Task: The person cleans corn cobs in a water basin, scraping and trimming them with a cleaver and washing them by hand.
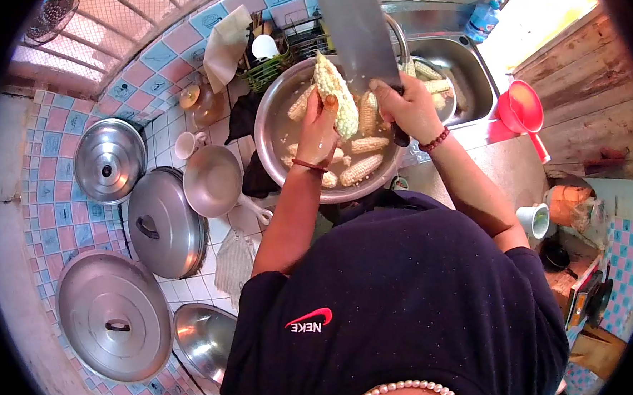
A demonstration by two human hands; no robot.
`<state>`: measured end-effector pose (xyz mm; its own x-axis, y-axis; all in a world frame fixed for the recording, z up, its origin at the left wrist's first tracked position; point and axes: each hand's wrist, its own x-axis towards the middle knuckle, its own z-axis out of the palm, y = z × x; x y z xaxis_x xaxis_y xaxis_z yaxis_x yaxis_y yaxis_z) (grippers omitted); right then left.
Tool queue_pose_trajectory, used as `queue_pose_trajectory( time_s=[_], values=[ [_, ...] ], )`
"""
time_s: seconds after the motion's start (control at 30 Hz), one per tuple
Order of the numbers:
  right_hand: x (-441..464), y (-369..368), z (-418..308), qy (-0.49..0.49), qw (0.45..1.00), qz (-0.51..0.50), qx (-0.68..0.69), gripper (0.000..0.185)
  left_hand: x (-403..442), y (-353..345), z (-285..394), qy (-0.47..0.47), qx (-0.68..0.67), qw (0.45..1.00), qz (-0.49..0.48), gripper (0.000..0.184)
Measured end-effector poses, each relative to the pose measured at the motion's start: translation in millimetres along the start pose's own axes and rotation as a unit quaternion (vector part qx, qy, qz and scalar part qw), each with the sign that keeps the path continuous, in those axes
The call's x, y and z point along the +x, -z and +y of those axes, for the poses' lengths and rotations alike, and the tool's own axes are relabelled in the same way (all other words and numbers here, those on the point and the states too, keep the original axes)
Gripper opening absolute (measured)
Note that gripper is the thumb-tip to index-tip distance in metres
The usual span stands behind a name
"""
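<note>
My left hand (318, 129) is wrapped around the lower part of a pale corn cob (345, 109), which stands nearly upright with its tip away from me. In my right hand (413, 106) is a cleaver by its dark handle; its broad grey blade (358, 31) points away from me, close to the cob's right side. Whether the edge touches the kernels I cannot tell. Beneath both hands sits a large metal basin (265, 154) of cloudy water. Several cobs lie in it, among them one near the front (361, 170), with loose kernels around them.
A metal sink (479, 82) at right holds a bowl of more cobs (436, 86). Beside it are a red dipper (521, 108) and a blue bottle (485, 18). Pot lids (114, 294), a saucepan (213, 181) and a steel bowl (204, 339) crowd the left. Behind the basin stands a utensil basket (267, 75).
</note>
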<state>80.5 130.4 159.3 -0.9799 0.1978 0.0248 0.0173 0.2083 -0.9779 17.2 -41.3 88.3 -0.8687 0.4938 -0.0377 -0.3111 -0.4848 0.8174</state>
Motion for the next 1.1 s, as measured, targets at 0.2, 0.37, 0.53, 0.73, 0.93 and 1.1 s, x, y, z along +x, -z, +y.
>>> queue_pose_trajectory(
  time_s=[0.2,0.37,0.53,0.73,0.93,1.1],
  values=[
    [-1,-10,-2,0.024,0.999,0.016,-0.038,0.023,1,0,-4,-0.011,-0.006,1.0,-0.007,0.051],
    [-2,-27,17,0.098,0.982,0.091,-0.132,0.022,4,1,-11,-0.039,0.093,0.995,0.021,0.051],
    [13,-13,29,0.081,0.975,0.17,-0.114,0.023,-7,10,-23,-0.092,0.21,0.971,0.061,0.048],
    [1,-5,23,0.258,0.932,0.059,-0.248,0.024,-11,13,-13,-0.078,0.268,0.959,0.051,0.047],
    [-8,-17,35,0.29,0.905,0.003,-0.312,0.029,-25,16,-8,-0.08,0.351,0.931,0.052,0.041],
    [-12,-16,50,0.18,0.922,-0.029,-0.343,0.028,-39,25,-13,-0.094,0.448,0.887,0.065,0.041]
  ],
)
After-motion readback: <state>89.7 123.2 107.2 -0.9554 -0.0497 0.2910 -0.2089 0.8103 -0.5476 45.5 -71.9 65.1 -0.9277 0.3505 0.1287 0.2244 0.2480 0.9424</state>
